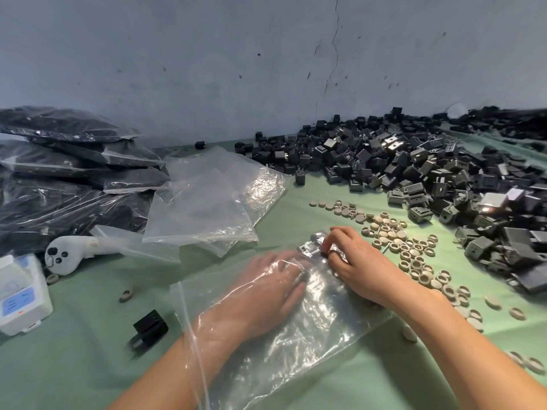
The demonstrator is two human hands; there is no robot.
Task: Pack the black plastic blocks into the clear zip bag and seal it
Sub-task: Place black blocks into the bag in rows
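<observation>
A clear zip bag (299, 347) lies on the green table in front of me. My left hand (266, 291) is inside it up past the wrist, with the fingers stretched flat toward the far end. A few black plastic blocks (310, 245) sit at that far end under the film. My right hand (358, 261) is outside the bag, fingers curled, pinching the plastic next to those blocks. A large heap of loose black blocks (414, 170) covers the right and back of the table. One single block (151, 325) lies to the left of the bag.
Several empty clear bags (207, 202) lie in the middle. Filled bags of black parts (62, 161) are stacked at the left. Beige rings (414, 253) are scattered to the right of my right hand. A white box-shaped device (20, 294) and a white controller (68, 253) sit at the left.
</observation>
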